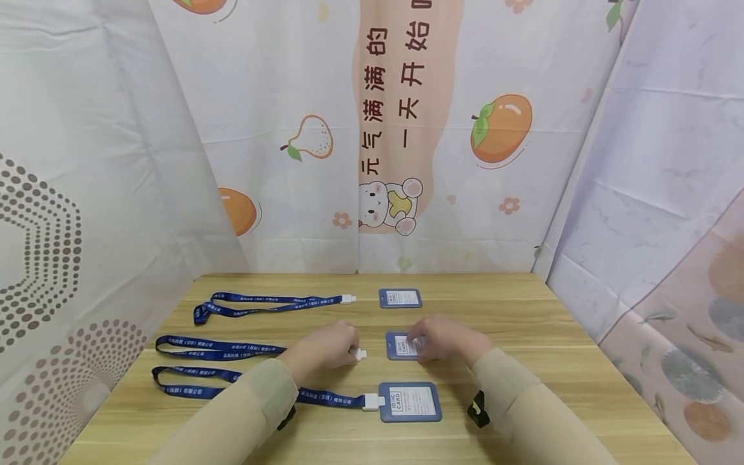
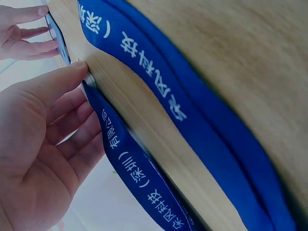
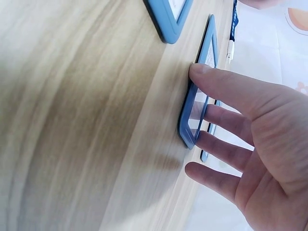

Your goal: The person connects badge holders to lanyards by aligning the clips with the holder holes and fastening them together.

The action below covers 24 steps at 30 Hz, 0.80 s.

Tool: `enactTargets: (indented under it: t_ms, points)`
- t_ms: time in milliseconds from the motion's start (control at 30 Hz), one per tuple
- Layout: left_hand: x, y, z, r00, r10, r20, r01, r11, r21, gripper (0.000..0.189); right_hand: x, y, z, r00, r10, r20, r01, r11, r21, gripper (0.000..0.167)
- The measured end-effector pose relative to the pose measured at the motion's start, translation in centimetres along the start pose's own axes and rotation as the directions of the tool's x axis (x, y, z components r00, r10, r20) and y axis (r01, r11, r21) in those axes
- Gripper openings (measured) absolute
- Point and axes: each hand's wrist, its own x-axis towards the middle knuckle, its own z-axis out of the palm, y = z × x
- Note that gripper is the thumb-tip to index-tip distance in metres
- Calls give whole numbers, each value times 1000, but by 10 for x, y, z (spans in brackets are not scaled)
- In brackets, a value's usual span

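Note:
My left hand (image 1: 323,347) pinches the white plastic clip (image 1: 361,354) at the end of the middle blue lanyard (image 1: 217,349). In the left wrist view, the thumb and fingers close around that clip, and the lanyard's printed strap (image 2: 132,161) trails away beneath the hand. Across a small gap, my right hand (image 1: 444,340) grips the middle blue card holder (image 1: 394,347) by its right end. The right wrist view shows the thumb on one long edge of this card holder (image 3: 184,118) and fingers behind it. Clip and holder are apart.
Nearer me, another lanyard (image 1: 331,398) ends in a white clip (image 1: 371,402) joined to a blue card holder (image 1: 411,418). Farther back lie a third lanyard (image 1: 279,299) and a separate card holder (image 1: 411,298). Printed curtains (image 1: 279,213) stand around the wooden table (image 1: 343,445).

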Motion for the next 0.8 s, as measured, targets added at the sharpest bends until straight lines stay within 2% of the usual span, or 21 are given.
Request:
enactTargets:
  t_ms: [467, 800]
  points:
    - [-1, 0, -1, 1000, -1, -4, 1, 1000, 4, 5, -9, -2, 2, 999, -33, -13, 33, 999, 15, 39]
    - [-1, 1, -1, 1000, 8, -5, -8, 1000, 24, 4, -8, 0, 3, 999, -31, -18, 32, 999, 24, 38]
